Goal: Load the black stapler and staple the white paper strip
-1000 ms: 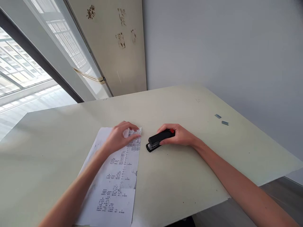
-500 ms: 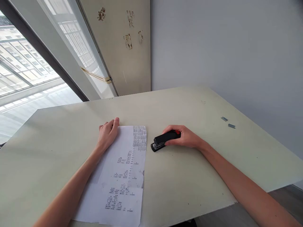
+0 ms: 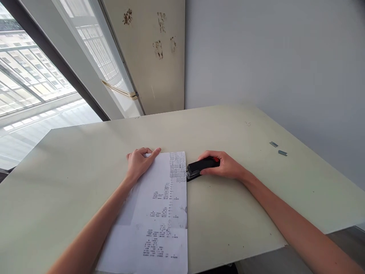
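Note:
Printed paper sheets (image 3: pixel 159 213) lie on the pale table, their top edge under my left hand (image 3: pixel 142 163), which grips them at the upper left corner with the thumb on top. My right hand (image 3: pixel 226 165) is wrapped round a black stapler (image 3: pixel 203 164) with a red spot at its rear. The stapler's front end meets the right edge of the paper near the top, and its tip is partly hidden by the sheet.
Two small strips of staples (image 3: pixel 273 144) lie at the right on the table (image 3: pixel 239 133). Behind it stand a fridge (image 3: pixel 159 76) with worn patches and a grey wall (image 3: pixel 270 49). A window (image 3: pixel 25 64) is at the left.
My left hand and the paper have moved right, so the paper's edge now reaches the stapler's front. My right hand still holds the stapler in nearly the same place.

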Demonstrator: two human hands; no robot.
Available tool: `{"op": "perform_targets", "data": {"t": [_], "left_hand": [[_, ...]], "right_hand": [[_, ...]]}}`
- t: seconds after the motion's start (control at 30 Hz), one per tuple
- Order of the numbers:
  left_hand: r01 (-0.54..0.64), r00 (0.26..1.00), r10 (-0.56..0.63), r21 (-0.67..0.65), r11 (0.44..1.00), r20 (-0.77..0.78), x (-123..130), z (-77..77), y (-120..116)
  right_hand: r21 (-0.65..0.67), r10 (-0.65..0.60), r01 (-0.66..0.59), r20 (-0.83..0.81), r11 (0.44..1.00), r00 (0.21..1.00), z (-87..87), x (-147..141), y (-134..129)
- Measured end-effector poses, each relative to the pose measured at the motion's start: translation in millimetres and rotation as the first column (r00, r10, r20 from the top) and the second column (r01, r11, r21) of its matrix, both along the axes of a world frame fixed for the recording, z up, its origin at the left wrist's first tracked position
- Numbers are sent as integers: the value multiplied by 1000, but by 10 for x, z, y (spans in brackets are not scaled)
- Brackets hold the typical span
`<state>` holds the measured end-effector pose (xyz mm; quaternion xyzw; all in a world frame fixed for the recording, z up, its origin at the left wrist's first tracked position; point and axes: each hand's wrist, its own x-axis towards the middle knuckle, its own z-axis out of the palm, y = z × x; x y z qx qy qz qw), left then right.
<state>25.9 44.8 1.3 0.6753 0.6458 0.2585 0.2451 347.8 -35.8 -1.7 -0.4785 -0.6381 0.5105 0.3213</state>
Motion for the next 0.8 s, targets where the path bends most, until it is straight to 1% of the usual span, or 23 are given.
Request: {"op": "perform_targets", "data": {"t": [0.13, 0.17, 0.2, 0.27, 0.3, 0.33, 0.37, 0.4, 0.43, 0.47, 0.5, 0.53, 0.57, 0.6, 0.63, 0.73, 0.8], "left_hand": [[-22, 1000, 21, -18, 1000, -19, 93, 0, -16], [-28, 999, 27, -3, 1000, -35, 106, 3, -25], [-33, 998, 34, 32, 999, -52, 110, 9, -41], [-21, 997, 33, 155, 988, -76, 89, 29, -101], [16, 997, 2, 219, 976, -83, 64, 41, -146], [86, 994, -63, 272, 959, -93, 30, 55, -202], [190, 980, -163, 302, 934, -111, -10, 67, -266], [316, 948, -287, 310, 897, -137, -54, 76, -337], [447, 894, -415, 300, 843, -167, -98, 81, -414], [569, 823, -533, 273, 776, -199, -139, 80, -491], [665, 747, -626, 237, 708, -226, -172, 72, -568], [733, 679, -691, 203, 649, -248, -195, 59, -640], [776, 629, -730, 178, 604, -266, -207, 41, -704], [801, 597, -750, 165, 575, -285, -207, 20, -759], [814, 579, -757, 160, 559, -303, -195, -3, -803], [829, 554, -756, 155, 537, -348, -104, -62, -877], [832, 549, -755, 154, 532, -359, -21, -91, -897]], "right_hand": [[6, -20, 19, 26, 1000, 999, 8, -20, -26], [10, -23, 22, 37, 1000, 999, 6, -22, -31], [13, -24, 24, 49, 1000, 999, 2, -20, -35], [25, -19, 17, 68, 1000, 998, -14, -7, -38], [38, -15, 12, 75, 999, 997, -24, 3, -37], [57, -15, 10, 85, 998, 996, -35, 14, -35], [80, -18, 10, 97, 997, 995, -46, 25, -30], [104, -26, 14, 107, 994, 994, -57, 34, -24], [124, -36, 22, 112, 992, 993, -65, 42, -17], [136, -46, 31, 107, 990, 993, -70, 47, -8], [141, -55, 41, 95, 989, 994, -69, 49, 1], [143, -65, 53, 79, 988, 995, -62, 47, 10], [144, -76, 66, 69, 987, 995, -46, 43, 19], [144, -89, 78, 68, 986, 994, -22, 35, 27], [141, -96, 84, 80, 986, 992, 9, 23, 35], [119, -109, 91, 152, 989, 982, 132, -48, 52], [130, -104, 78, 211, 988, 972, 210, -129, 59]]}}
